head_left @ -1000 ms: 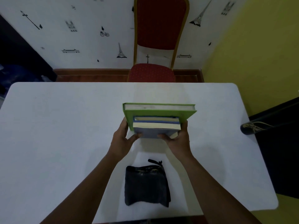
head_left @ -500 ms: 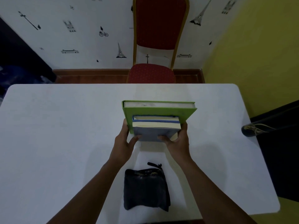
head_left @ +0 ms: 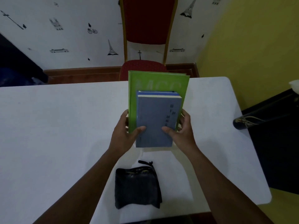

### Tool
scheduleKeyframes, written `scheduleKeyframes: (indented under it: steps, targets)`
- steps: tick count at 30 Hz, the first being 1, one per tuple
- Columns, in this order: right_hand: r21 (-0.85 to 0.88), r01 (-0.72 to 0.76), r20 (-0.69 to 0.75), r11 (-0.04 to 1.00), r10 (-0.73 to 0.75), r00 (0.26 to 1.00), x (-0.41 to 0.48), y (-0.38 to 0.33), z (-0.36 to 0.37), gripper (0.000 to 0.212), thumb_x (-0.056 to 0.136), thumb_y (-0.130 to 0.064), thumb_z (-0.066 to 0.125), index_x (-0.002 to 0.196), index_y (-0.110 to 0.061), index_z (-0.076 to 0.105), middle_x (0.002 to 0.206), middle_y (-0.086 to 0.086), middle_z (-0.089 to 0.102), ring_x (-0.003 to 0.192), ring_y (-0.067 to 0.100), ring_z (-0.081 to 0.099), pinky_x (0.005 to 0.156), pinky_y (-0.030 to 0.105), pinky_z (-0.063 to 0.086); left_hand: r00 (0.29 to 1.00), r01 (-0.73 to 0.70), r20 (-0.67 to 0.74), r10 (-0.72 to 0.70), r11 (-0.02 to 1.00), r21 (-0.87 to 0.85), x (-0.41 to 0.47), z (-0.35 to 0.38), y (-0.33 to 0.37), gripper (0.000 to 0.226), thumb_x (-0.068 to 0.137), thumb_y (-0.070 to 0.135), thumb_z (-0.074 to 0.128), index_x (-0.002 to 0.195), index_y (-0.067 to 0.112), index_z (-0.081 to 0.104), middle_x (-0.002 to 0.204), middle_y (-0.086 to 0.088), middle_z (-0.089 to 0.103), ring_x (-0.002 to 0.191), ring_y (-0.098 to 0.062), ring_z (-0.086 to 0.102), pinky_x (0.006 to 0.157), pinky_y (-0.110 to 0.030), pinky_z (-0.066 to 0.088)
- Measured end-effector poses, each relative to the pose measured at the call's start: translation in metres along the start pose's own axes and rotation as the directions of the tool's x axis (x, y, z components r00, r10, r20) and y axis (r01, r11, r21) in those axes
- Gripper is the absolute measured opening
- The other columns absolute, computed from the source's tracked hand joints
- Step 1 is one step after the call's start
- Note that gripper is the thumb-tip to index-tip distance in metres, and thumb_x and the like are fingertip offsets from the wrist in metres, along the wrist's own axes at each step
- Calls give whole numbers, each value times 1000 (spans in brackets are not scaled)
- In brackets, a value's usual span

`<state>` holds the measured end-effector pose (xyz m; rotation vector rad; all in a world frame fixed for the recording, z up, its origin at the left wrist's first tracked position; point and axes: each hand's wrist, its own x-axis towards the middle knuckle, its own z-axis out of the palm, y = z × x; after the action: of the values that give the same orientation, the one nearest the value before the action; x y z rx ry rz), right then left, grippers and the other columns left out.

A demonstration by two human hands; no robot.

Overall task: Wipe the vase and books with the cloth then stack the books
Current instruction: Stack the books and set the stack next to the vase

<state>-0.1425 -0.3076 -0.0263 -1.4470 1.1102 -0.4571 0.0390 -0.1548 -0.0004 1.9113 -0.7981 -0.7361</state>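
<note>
A white table [head_left: 64, 135] fills most of the view, with a red chair [head_left: 146, 29] drawn up at its far edge. A stack of books is held above the middle of the table, tilted up so that the covers face the camera. The green hardback [head_left: 158, 83] is the largest and lies at the back; a blue-edged book [head_left: 157, 93] shows only as a thin band between it and the grey-blue book [head_left: 153, 120] in front. The stack is gripped from both sides: the left hand [head_left: 124, 135] is closed on the left edge with its thumb on the front cover, and the right hand [head_left: 181, 131] is closed on the right edge in the same way. Whether the lower edge of the stack touches the table cannot be told, since it is hidden behind the hands. A dark folded cloth [head_left: 137, 188] lies flat on the table near the person, just below the hands and apart from the books. At the right edge of the view a dark object with a gold pattern [head_left: 247, 122] is seen, possibly the vase, though too little of it shows to be sure.

The stacking step is judged to be in hand, with the wiping apparently finished, as the cloth lies released. For the next move, the stack would need to be tipped flat, lowered onto the table with its edges squared, and then released by both hands.
</note>
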Motion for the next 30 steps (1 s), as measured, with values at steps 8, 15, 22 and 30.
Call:
scheduleKeyframes:
  steps: [8, 15, 22, 30]
  targets:
    - [-10, -127, -107, 992, 125, 986, -6, 23, -81, 83, 77, -31, 90, 146, -29, 45, 143, -6, 45, 125, 14, 55, 99, 43, 56, 974, 139, 157, -161, 980, 141, 14, 79, 26, 52, 84, 47, 77, 125, 22, 58, 115, -4, 43, 105, -17, 51, 73, -9, 42]
    - [-91, -224, -141, 970, 210, 967, -13, 56, -156, 72, 72, -47, 89, 135, -31, 58, 133, -6, 41, 116, 13, 60, 97, 43, 58, 916, 262, 301, -264, 964, 46, 3, 157, 40, 51, 84, 45, 78, 117, 8, 68, 107, -4, 71, 88, -11, 72, 71, -23, 62]
    - [-173, -308, -141, 936, 286, 948, -7, 74, -207, 76, 70, -45, 89, 137, -29, 58, 137, -4, 43, 119, 19, 59, 102, 49, 54, 871, 333, 307, -383, 920, 206, 3, 217, 38, 96, 58, 92, 61, 118, 17, 60, 122, -8, 54, 112, -29, 62, 89, -47, 60]
    - [-287, -286, -57, 914, 282, 958, -3, 76, -228, 51, 79, -39, 84, 125, -39, 62, 130, -5, 42, 115, 17, 58, 102, 47, 54, 817, 345, 327, -476, 856, 385, -13, 238, 64, 52, 97, 52, 56, 122, 7, 49, 125, -12, 35, 120, -32, 49, 104, -48, 49]
